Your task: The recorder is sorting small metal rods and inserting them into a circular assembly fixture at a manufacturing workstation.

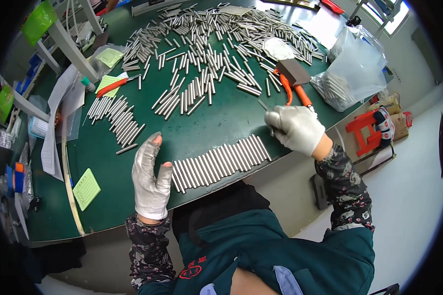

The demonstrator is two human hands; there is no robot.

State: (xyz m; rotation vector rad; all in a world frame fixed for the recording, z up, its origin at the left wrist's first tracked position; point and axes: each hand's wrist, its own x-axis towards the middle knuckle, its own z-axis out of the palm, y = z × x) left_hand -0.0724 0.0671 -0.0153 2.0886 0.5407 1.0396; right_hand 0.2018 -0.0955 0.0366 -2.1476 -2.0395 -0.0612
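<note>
A row of short metal rods (219, 164) lies side by side near the table's front edge. At the row's left end my left hand (151, 179), in a pale glove with bare thumb and finger tips, is open, its thumb beside the first rods. My right hand (295, 129), in a white glove, is closed just beyond the row's right end. A slim metal piece (263, 104) pokes out by its fingers; most of it is hidden, so its kind is unclear. Further left lies a smaller group of rods (125, 125).
A large scattered heap of rods (197, 49) covers the green table's far part. An orange-handled tool (302, 96) and a brown block (293, 72) lie beyond my right hand, near a plastic bag (352, 73). A red-handled cutter (114, 86) and green note (87, 189) lie left.
</note>
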